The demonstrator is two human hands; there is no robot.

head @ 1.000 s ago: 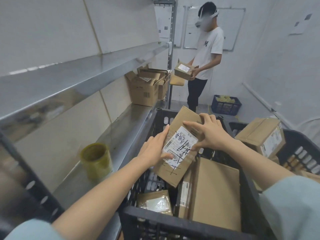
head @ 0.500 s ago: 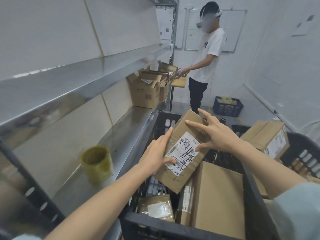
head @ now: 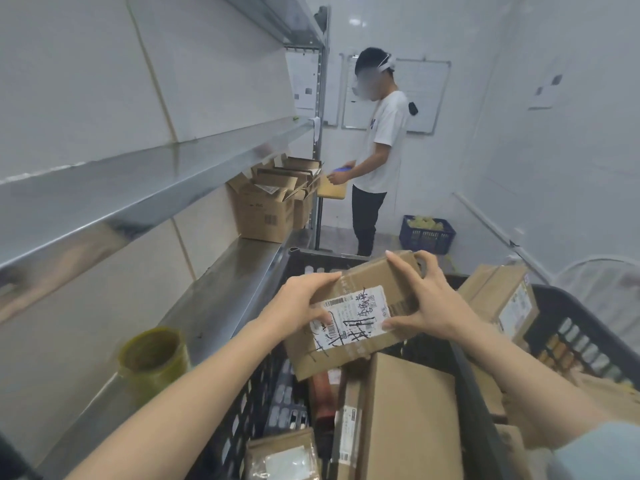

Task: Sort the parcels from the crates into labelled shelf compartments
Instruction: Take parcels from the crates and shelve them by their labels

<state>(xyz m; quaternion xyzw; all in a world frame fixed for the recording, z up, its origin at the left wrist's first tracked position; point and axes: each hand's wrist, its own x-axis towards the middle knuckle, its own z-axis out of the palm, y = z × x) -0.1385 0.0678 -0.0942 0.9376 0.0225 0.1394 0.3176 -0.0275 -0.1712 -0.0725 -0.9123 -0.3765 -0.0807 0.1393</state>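
Clasping boxy cardboard parcel w/ L grip & R grip, curled round ends, over slotted crate.

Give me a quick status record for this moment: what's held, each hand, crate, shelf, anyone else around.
held item: labelled parcel, over the black crate
left hand: grips the parcel's left end, thumb on the label
right hand: grips its right end, fingers over the far edge
crate contents: more cardboard parcels
shelf: steel shelf at left; yellow-green container near, open cartons far
others: a second person at the shelf's far end, blue basket on the floor nearby
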